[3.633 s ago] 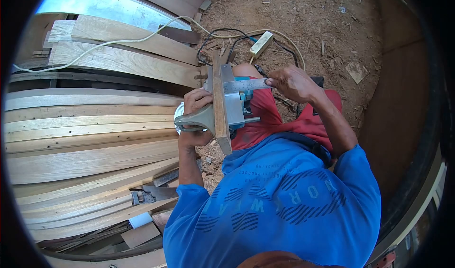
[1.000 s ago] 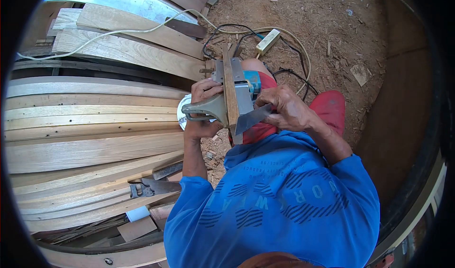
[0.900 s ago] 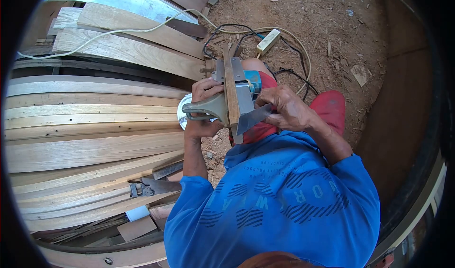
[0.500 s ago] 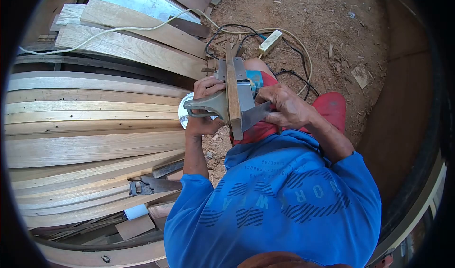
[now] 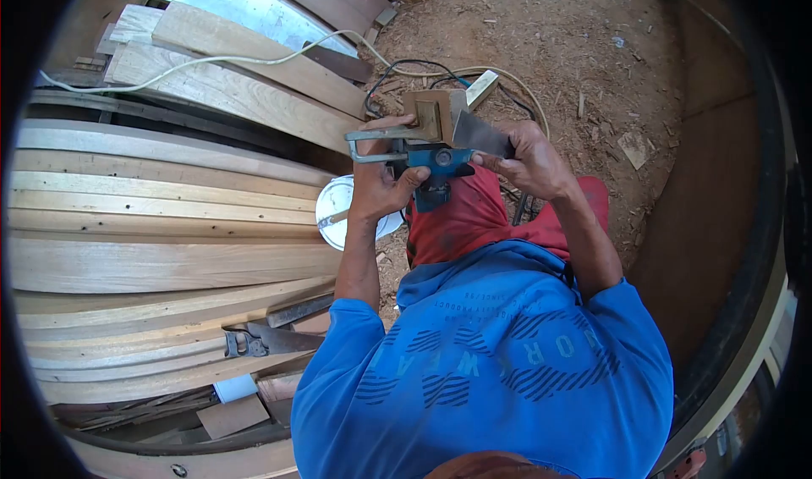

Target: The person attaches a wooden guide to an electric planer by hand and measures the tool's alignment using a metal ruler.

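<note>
My left hand [image 5: 381, 183] is closed around a blue power tool [image 5: 441, 159], held up above my lap. A grey metal clamp [image 5: 374, 134] grips a wooden block [image 5: 429, 120] at the tool's base, its frame passing over my left hand. My right hand [image 5: 537, 162] pinches a thin grey metal plate [image 5: 482, 134] between thumb and fingers, at the right side of the block. The right thumb tip is close to the blue body; whether it touches I cannot tell.
Long wooden boards [image 5: 169, 263] lie stacked on the left, with a handsaw [image 5: 271, 341] on them. Beside my left forearm stands a white bucket [image 5: 336, 212]. A pale cord [image 5: 245, 59] crosses the boards toward a white power strip [image 5: 482, 88] on the shaving-covered ground.
The power tool has been turned over, so its blue body now faces me instead of the long wood edge and base. The plate in my right hand has moved up and right with it.
</note>
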Demonstrator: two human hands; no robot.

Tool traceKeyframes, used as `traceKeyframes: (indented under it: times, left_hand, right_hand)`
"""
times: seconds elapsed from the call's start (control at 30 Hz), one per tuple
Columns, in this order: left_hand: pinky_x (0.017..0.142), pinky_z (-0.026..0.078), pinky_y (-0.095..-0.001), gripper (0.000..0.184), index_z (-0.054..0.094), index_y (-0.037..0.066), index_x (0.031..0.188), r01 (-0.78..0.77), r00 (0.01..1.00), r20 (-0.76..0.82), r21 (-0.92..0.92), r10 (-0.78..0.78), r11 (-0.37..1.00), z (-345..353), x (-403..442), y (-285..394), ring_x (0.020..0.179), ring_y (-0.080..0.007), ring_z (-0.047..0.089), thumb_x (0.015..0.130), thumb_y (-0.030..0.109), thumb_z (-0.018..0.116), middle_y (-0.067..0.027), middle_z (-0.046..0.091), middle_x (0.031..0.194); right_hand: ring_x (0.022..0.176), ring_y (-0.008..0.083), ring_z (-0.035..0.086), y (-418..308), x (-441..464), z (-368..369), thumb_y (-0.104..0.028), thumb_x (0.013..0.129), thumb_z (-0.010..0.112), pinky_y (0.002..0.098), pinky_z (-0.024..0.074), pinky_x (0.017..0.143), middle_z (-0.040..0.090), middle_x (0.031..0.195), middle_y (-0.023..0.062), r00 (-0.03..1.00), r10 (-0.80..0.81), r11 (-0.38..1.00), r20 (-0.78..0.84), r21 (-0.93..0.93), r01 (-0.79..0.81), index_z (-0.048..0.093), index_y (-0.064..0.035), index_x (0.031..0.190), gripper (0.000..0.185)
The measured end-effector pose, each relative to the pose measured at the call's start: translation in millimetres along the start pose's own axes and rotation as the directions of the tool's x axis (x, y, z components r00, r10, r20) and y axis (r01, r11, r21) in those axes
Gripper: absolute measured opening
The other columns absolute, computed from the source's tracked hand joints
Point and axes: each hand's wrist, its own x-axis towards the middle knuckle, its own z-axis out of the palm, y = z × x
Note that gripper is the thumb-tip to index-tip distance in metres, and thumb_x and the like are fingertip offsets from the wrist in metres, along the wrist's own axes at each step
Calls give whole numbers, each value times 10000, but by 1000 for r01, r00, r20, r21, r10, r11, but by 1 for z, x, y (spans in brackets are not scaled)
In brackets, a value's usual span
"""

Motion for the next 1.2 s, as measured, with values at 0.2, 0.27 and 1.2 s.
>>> traceKeyframes:
  times: [0.2, 0.27, 1.2]
  left_hand:
    - [1046, 448, -481, 890, 639, 6, 1389, -13, 1000, 4, -3, 13, 1000, 11, 9, 1, 1207, -346, 535, 851, 703, 766, -199, 572, 1304]
    - [1048, 446, -480, 885, 624, 8, 1414, -55, 998, -26, -5, 55, 998, 15, 9, -1, 1230, -346, 522, 889, 714, 719, -202, 556, 1319]
    - [1029, 443, -486, 787, 660, 36, 1405, -38, 982, -183, 57, 47, 998, 38, 14, 3, 1202, -348, 546, 984, 698, 590, -206, 608, 1241]
  right_hand:
    - [747, 87, 534, 34, 7, 6, -93, 977, 710, 307, 471, 682, 601, 781, -14, 987, -148, 974, -60, 161, 156, 685, 19, 925, 126]
    - [742, 82, 516, 39, 8, 8, -92, 972, 693, 301, 456, 672, 582, 784, -26, 982, -177, 964, -59, 189, 185, 667, 10, 916, 119]
    - [769, 306, 737, 5, -8, 33, -75, 767, 795, 445, 574, 609, 696, 1063, 86, 767, -616, 667, -178, -636, 388, 737, -159, 1233, 477]
